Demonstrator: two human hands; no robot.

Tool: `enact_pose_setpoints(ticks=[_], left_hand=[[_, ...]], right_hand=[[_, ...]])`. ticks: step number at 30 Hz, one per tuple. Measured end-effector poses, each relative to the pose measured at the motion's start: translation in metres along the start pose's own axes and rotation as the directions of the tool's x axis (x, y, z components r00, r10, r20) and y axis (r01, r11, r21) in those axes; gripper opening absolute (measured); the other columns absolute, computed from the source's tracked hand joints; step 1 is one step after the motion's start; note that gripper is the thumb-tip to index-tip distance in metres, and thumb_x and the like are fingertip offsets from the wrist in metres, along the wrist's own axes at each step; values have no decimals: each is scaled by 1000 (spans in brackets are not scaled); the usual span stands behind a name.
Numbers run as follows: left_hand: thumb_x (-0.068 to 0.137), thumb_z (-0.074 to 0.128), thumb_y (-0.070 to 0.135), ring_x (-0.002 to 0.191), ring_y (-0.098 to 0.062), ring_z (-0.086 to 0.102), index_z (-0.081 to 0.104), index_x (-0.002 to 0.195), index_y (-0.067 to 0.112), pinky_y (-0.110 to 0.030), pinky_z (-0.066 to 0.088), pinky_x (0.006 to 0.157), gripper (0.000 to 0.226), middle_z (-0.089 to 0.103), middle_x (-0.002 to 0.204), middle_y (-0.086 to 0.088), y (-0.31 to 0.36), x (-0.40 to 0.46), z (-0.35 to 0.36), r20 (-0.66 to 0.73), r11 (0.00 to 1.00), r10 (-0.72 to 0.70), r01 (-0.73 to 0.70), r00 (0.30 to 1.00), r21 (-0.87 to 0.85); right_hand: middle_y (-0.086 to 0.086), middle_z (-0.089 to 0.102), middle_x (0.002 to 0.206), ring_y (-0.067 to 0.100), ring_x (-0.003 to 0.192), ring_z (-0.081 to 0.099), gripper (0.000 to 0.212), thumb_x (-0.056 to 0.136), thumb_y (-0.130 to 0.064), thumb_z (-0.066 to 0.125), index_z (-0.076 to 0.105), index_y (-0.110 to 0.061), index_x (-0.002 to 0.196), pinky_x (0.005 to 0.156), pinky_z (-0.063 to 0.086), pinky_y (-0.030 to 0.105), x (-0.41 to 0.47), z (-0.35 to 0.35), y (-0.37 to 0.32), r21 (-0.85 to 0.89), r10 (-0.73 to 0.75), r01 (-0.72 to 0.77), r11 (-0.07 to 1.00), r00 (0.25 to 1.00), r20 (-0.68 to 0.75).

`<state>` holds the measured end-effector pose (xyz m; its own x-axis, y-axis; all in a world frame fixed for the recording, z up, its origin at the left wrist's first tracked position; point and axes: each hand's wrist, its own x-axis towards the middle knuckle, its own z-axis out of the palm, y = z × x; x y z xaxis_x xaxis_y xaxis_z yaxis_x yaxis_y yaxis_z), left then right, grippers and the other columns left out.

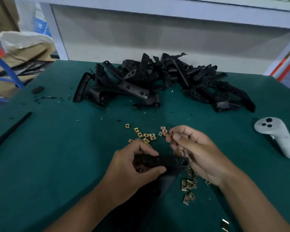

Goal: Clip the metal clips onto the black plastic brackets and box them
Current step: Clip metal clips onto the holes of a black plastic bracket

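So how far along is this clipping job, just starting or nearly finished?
Early, by the look of it. No finished, boxed brackets are in view. In hand: the left hand grips one black bracket while the right hand pinches a metal clip, not yet pushed on. Left: a big pile of brackets at the back of the green table, and many loose clips.
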<state>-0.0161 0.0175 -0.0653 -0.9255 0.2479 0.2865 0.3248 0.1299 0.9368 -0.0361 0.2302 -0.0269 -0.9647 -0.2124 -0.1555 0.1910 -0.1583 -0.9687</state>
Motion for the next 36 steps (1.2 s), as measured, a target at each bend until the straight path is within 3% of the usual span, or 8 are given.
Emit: enact_pose_setpoints(ticks=[4,11,16,22,30,33,36], left_hand=[[71,84,43,71,-2,66,64,90,41,-14,50,65,27,71,83,12,3,0,1,5,1000,-9,9,1000,13],[72,84,44,72,-5,67,65,91,39,-16,52,66,27,72,84,9,4,2,0,-35,1000,-21,22,999,9],[70,84,43,71,-1,65,65,91,37,-13,50,66,29,71,82,10,7,4,1,-30,1000,-24,23,999,-10],[64,88,43,71,-3,69,61,88,39,-15,52,65,37,75,82,9,9,2,1,9,997,-46,46,999,-55],[61,90,42,79,-4,71,69,91,41,-14,52,73,37,76,83,6,9,-2,5,69,994,-27,34,997,-102],[60,91,40,78,-4,71,70,90,41,-14,53,73,37,76,82,8,9,-1,5,39,995,-8,11,999,-96],[58,91,42,79,-9,73,69,90,41,-19,57,74,39,77,83,6,9,0,3,10,994,-25,25,1000,-106]], right_hand=[[2,77,99,4,78,67,17,88,-25,67,77,-30,101,66,52,17,0,2,3,-3,7,-7,1000,1000,12],[6,77,109,6,86,71,31,85,-23,68,69,-13,114,72,55,17,0,3,4,-14,38,-39,999,999,-28],[-2,77,97,4,85,70,30,86,-24,68,74,-22,115,75,54,17,-2,3,1,0,24,-24,1000,1000,-3],[-3,73,84,5,73,66,15,70,-32,80,77,-25,84,62,53,16,-2,4,-2,34,-33,33,999,999,17],[-16,64,71,-3,63,55,12,83,-43,71,76,-33,80,56,43,10,-10,6,-1,-256,11,28,966,989,150],[-19,62,67,-5,58,53,13,83,-46,72,75,-34,76,53,42,8,-10,6,-3,-279,34,14,960,986,166],[-13,68,73,0,65,63,17,79,-47,77,76,-31,76,60,50,14,-9,4,-4,-248,60,-12,969,980,188]])
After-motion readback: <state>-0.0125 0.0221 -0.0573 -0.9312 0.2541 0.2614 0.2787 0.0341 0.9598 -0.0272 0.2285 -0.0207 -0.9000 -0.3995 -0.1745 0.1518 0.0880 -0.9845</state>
